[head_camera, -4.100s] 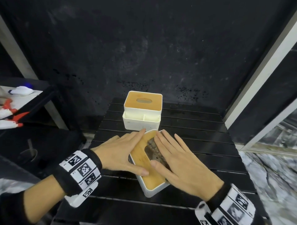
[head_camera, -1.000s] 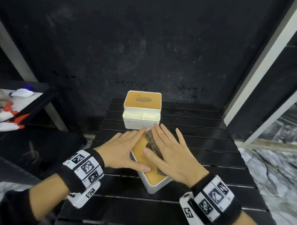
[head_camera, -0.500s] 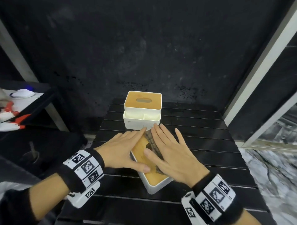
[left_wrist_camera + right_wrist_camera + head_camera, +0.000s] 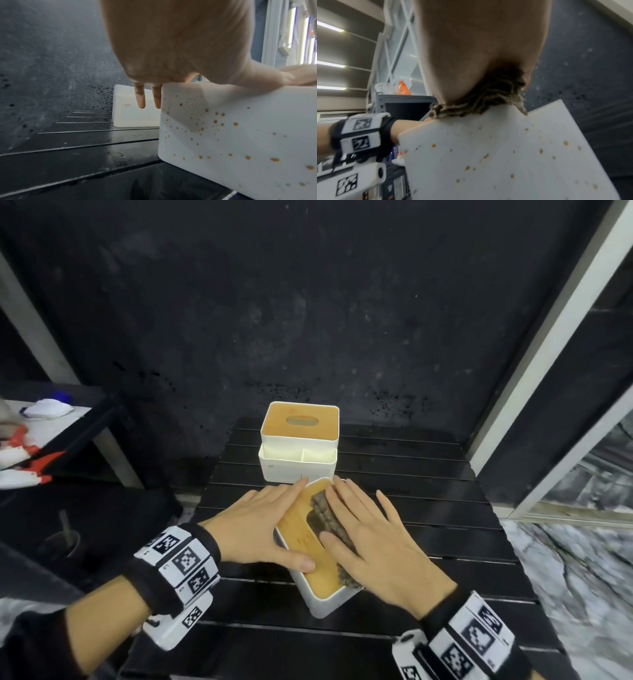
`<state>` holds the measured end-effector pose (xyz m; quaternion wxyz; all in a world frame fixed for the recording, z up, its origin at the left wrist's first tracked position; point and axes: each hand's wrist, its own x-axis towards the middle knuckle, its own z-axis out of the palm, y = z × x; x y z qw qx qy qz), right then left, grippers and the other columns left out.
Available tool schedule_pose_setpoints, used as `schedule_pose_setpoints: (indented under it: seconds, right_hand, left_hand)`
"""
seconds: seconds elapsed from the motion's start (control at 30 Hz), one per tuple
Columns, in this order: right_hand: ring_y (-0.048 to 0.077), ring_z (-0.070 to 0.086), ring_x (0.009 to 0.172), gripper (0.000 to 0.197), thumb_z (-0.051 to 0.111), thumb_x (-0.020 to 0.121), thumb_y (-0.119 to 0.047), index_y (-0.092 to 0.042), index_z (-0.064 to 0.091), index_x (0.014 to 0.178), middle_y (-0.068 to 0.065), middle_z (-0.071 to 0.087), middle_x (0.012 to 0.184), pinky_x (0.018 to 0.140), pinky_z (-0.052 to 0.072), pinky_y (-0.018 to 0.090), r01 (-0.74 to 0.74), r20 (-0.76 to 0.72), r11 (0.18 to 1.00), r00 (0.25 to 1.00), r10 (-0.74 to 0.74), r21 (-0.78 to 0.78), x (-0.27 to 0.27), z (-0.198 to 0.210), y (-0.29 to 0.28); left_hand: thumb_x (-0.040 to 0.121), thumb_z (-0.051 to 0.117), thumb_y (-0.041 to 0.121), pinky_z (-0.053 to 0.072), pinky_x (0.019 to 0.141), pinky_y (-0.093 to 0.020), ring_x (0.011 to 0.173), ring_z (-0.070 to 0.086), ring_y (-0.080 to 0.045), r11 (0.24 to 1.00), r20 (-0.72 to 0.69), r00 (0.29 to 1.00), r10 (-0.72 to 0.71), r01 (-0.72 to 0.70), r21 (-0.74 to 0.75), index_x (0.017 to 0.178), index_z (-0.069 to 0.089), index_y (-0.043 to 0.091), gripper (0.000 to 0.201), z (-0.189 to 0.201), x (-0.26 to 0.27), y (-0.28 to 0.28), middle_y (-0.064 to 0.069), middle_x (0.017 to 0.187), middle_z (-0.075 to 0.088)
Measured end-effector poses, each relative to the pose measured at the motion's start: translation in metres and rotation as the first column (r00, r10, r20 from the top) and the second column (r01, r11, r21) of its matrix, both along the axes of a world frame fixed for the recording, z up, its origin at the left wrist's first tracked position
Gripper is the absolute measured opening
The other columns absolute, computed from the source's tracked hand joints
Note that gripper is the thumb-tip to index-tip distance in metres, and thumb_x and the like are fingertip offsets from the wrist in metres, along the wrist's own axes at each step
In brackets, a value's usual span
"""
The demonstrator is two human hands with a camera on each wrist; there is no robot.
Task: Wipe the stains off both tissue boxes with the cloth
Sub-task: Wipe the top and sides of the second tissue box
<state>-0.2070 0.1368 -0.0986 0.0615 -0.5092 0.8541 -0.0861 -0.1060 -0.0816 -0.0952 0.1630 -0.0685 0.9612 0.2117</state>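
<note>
Black slatted surface [image 4: 428,494] stood before a dark, speckled wall, with a white-framed glass panel off to the right. Two white tissue boxes with tan lids sat on it. The far tissue box [image 4: 297,455] stood upright near the wall, with an oval slot in its lid. The near tissue box [image 4: 320,590] sat just in front of it, turned at an angle, and its far corner was very close to the far box; whether the two touched could not be told.

The left hand [image 4: 258,525] lay flat along the near box's left edge, its fingers [image 4: 291,491] straight and together and the thumb stretched across the tan lid. In the left wrist view, two fingertips hung past the box's far corner. That hand steadied the box without curling round it.

The right hand [image 4: 373,539] lay flat on a dark, knobbly cloth [image 4: 323,513] spread over the right half of the lid, its fingers straight and slightly fanned, pressing the cloth down. A corner of the cloth stuck out under the heel of the palm in the right wrist view.

Small orange-brown stains [image 4: 235,124] dotted the near box's white side walls in both wrist views. Both wrists wore black bands with square-patterned white markers.

A side shelf [image 4: 51,419] at left held red-and-white tools and a small white object.
</note>
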Motion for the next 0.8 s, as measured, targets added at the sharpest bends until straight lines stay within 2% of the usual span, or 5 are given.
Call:
schedule_pose_setpoints:
  seconds: [0.07, 0.17, 0.4, 0.63, 0.8]
  right_hand:
    - [0.018, 0.010, 0.154, 0.064, 0.015, 0.102, -0.062, -0.035, 0.011, 0.160, 0.001, 0.007, 0.169, 0.123, 0.012, 0.056, 0.077, -0.109, 0.997, 0.991, -0.074, 0.023, 0.005, -0.002, 0.006]
    - [0.029, 0.056, 0.114, 0.058, 0.028, 0.099, -0.057, -0.029, 0.043, 0.148, 0.015, 0.051, 0.137, 0.092, 0.051, 0.049, 0.182, -0.228, 0.983, 0.957, -0.179, -0.006, 0.014, 0.001, 0.006]
    - [0.026, 0.050, 0.114, 0.064, 0.045, 0.106, -0.028, -0.025, 0.009, 0.159, 0.012, 0.042, 0.129, 0.095, 0.047, 0.036, 0.118, -0.218, 0.992, 0.970, -0.105, 0.048, 0.014, 0.016, 0.006]
    - [0.021, 0.061, 0.097, 0.048, 0.045, 0.106, -0.019, -0.031, 0.035, 0.151, 0.005, 0.058, 0.113, 0.084, 0.054, 0.029, 0.260, 0.161, 0.956, 0.958, -0.238, -0.133, -0.004, 0.015, 0.018]
    - [0.009, 0.064, 0.087, 0.034, 0.039, 0.108, -0.030, -0.027, 0.049, 0.140, -0.002, 0.065, 0.103, 0.076, 0.056, 0.023, 0.352, 0.306, 0.876, 0.918, -0.253, -0.331, -0.011, 0.011, 0.030]
  left_hand:
    - [0.075, 0.066, 0.085, 0.016, 0.125, -0.034, 0.151, 0.017, -0.006, 1.000, 0.007, 1.000, 0.001, -0.001, -0.004, 0.164, -0.018, 0.038, 0.131, 0.003, 0.000, 0.002, 0.016, 0.170, 0.012]
    - [0.076, 0.066, 0.083, 0.013, 0.124, -0.032, 0.151, 0.014, -0.006, 1.000, 0.014, 1.000, 0.005, -0.005, -0.012, 0.164, -0.018, 0.037, 0.130, 0.007, 0.000, 0.004, 0.015, 0.170, 0.011]
    - [0.077, 0.067, 0.083, 0.010, 0.127, -0.036, 0.155, 0.009, -0.014, 0.997, 0.050, 0.999, 0.005, -0.001, -0.071, 0.164, -0.019, 0.037, 0.131, 0.015, -0.001, 0.004, 0.012, 0.170, 0.007]
    - [0.071, 0.072, 0.085, 0.024, 0.128, -0.042, 0.150, 0.014, -0.015, 0.996, -0.028, 0.997, 0.066, -0.068, -0.058, 0.166, 0.002, 0.040, 0.126, 0.018, 0.002, 0.005, 0.017, 0.160, 0.010]
    - [0.088, 0.069, 0.066, 0.040, 0.113, -0.029, 0.130, 0.035, -0.006, 0.983, -0.208, 0.963, 0.173, -0.157, 0.092, 0.159, 0.030, 0.035, 0.087, 0.021, 0.005, 0.040, 0.016, 0.134, 0.037]
